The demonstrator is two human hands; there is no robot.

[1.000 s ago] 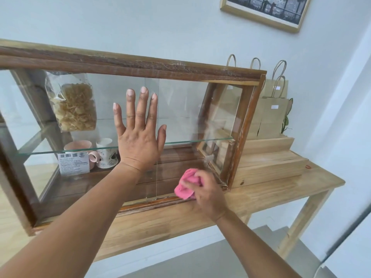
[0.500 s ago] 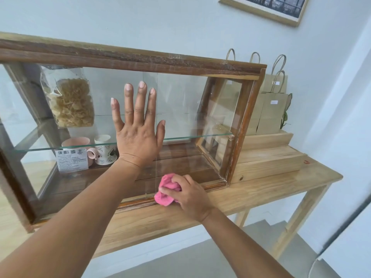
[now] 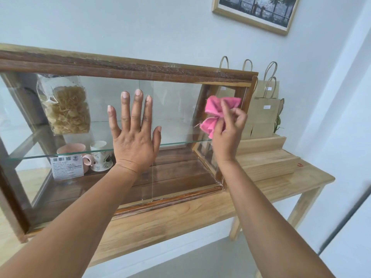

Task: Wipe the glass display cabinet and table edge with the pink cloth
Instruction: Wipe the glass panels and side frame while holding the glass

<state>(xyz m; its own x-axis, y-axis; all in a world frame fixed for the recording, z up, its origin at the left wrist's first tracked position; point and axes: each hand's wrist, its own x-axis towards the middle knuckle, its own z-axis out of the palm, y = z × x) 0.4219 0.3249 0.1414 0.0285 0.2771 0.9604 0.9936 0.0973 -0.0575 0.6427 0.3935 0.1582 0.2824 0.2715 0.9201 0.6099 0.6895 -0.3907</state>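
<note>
A wood-framed glass display cabinet (image 3: 128,69) stands on a light wooden table (image 3: 180,215). My left hand (image 3: 134,137) lies flat on the front glass near its middle, fingers spread. My right hand (image 3: 228,133) grips a crumpled pink cloth (image 3: 217,114) and holds it against the upper right part of the front glass, beside the right frame post. The table's front edge runs below both forearms.
Inside the cabinet are a bag of pale crisps (image 3: 66,107), a pink cup (image 3: 70,149), a white mug (image 3: 99,155) and a label card (image 3: 67,167). Brown paper bags (image 3: 263,109) stand on wooden steps (image 3: 267,157) to the right. A framed picture (image 3: 255,13) hangs above.
My right hand has lifted the pink cloth from the cabinet's bottom rail up and to the right, onto the upper right glass. My left hand has stayed flat on the glass.
</note>
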